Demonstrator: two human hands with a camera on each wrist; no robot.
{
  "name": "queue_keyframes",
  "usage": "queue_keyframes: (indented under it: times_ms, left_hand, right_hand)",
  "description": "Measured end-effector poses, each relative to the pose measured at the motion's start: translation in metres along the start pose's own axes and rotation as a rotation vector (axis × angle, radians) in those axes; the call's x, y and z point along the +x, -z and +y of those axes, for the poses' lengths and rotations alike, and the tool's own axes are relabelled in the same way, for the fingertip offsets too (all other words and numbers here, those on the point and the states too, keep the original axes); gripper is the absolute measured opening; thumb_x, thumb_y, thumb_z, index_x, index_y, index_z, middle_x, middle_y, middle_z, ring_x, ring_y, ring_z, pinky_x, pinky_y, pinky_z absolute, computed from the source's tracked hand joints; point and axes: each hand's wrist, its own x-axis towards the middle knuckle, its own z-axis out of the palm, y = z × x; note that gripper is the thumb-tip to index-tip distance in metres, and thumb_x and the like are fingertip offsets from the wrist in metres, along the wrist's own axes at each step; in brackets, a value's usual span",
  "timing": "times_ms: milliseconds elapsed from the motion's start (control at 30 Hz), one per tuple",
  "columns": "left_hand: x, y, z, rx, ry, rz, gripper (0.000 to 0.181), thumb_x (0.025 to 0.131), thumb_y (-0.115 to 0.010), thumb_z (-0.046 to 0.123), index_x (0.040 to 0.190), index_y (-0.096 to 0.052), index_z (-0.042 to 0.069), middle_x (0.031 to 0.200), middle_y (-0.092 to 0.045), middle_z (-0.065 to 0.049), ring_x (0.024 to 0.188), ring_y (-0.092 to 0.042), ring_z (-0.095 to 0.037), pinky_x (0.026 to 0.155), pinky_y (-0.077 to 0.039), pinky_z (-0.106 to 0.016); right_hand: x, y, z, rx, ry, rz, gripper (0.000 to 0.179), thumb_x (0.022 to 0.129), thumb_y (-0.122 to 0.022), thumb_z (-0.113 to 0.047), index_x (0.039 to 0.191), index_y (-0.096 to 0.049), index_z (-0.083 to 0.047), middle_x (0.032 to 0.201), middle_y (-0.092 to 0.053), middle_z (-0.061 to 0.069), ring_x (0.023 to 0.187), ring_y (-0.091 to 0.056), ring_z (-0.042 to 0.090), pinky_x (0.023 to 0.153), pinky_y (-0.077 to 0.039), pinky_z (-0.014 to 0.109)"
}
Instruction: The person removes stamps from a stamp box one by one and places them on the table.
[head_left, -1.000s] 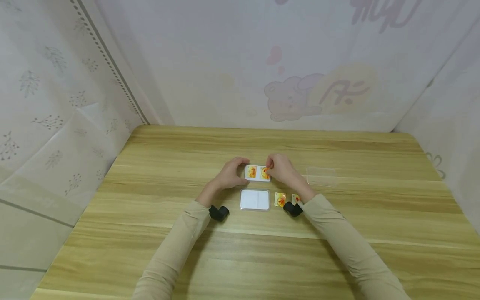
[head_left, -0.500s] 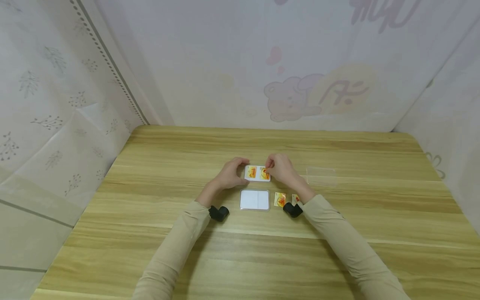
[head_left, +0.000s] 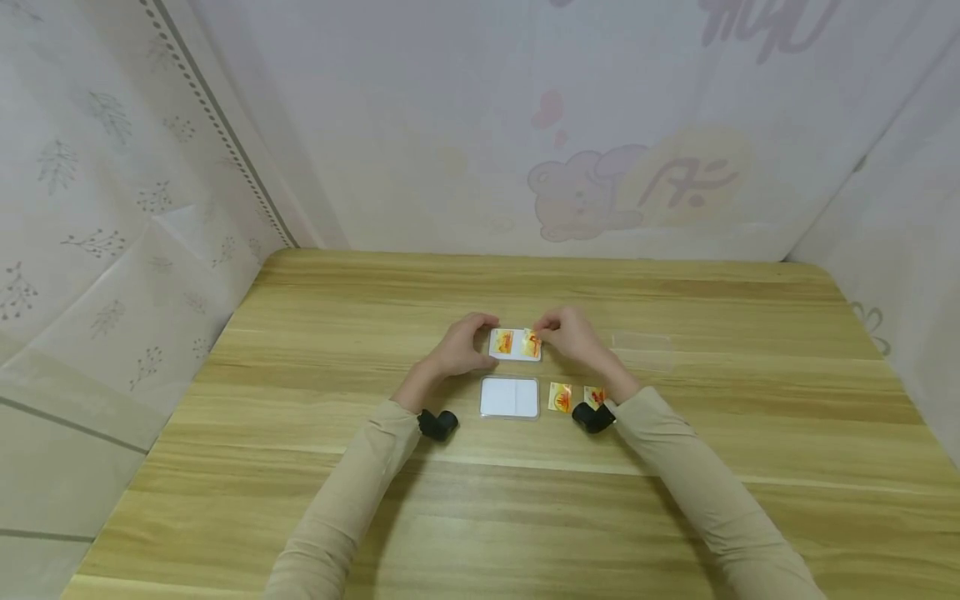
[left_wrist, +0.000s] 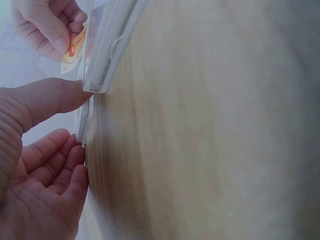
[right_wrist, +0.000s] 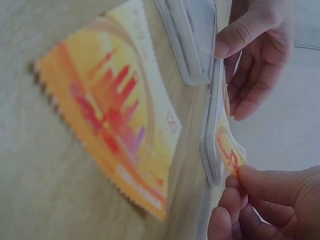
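Observation:
My left hand (head_left: 457, 346) grips a white-backed clear stamp case (head_left: 517, 342) by its left end, thumb at the near edge and fingers at the far edge. One orange-yellow stamp (head_left: 502, 342) lies on the case's left half. Over the right half, my right hand (head_left: 573, 336) pinches a second stamp (right_wrist: 230, 150) by its edge between thumb and fingers. That stamp is tilted, one side raised off the white backing, as the right wrist view shows. Nearer to me lies another case (head_left: 498, 398), its white backing bare.
Two loose stamps lie right of the nearer case: one yellow stamp (head_left: 560, 397) and one partly behind my wrist camera, an orange stamp (right_wrist: 110, 105) with serrated edges. A thin transparent cover (head_left: 642, 350) rests farther right on the wooden table (head_left: 480, 517).
My right hand has shifted slightly right, and the stamp in its fingers has turned and lifted at its right side. The left hand and its case stay nearly still.

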Motion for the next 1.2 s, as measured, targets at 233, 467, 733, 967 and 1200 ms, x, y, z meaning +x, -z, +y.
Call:
queue_keyframes:
  times_ms: [233,467,733,967,1200]
  left_hand:
    - [0.0,0.0,0.0,0.003,0.004,-0.003,0.064,0.075,-0.074,0.003,0.131,-0.045,-0.006,0.132,-0.048,-0.018,0.126,-0.041,-0.031,0.108,-0.03,-0.039]
    - [0.001,-0.001,-0.002,0.0,-0.006,0.001,0.063,0.074,-0.075,0.002,0.13,-0.046,-0.007,0.131,-0.049,-0.018,0.126,-0.042,-0.031,0.108,-0.03,-0.039]
    - [-0.001,0.0,0.0,-0.006,-0.011,-0.001,0.063,0.075,-0.074,0.001,0.13,-0.045,-0.007,0.131,-0.049,-0.019,0.125,-0.042,-0.031,0.108,-0.03,-0.04]
    - [-0.001,0.0,-0.001,-0.016,-0.023,0.003,0.062,0.075,-0.074,0.001,0.129,-0.046,-0.007,0.13,-0.049,-0.019,0.123,-0.043,-0.031,0.107,-0.032,-0.04]
    - [0.001,-0.001,-0.004,-0.011,-0.024,0.009,0.063,0.074,-0.075,0.001,0.129,-0.046,-0.007,0.13,-0.05,-0.018,0.123,-0.043,-0.03,0.107,-0.031,-0.039]
  right_hand:
    - [-0.002,0.004,0.001,0.006,-0.018,-0.015,0.014,0.088,-0.06,-0.003,0.092,-0.069,0.006,0.09,-0.068,0.018,0.082,-0.061,0.026,0.074,-0.05,0.037]
    - [-0.003,0.008,0.004,0.047,-0.083,-0.049,0.017,0.091,-0.056,-0.004,0.093,-0.068,0.008,0.091,-0.066,0.017,0.083,-0.056,0.023,0.076,-0.047,0.033]
    - [-0.005,0.012,0.003,0.1,-0.135,-0.1,0.019,0.092,-0.054,-0.005,0.091,-0.066,0.009,0.078,-0.061,0.01,0.07,-0.048,0.015,0.062,-0.04,0.023]
    - [-0.006,0.017,0.005,0.158,-0.201,-0.179,0.02,0.094,-0.052,-0.007,0.093,-0.065,0.009,0.064,-0.051,0.003,0.06,-0.045,0.013,0.059,-0.038,0.023]
    - [-0.009,0.023,0.01,0.136,-0.191,-0.199,0.019,0.093,-0.051,-0.006,0.095,-0.064,0.008,0.065,-0.05,0.004,0.059,-0.044,0.012,0.054,-0.036,0.021]
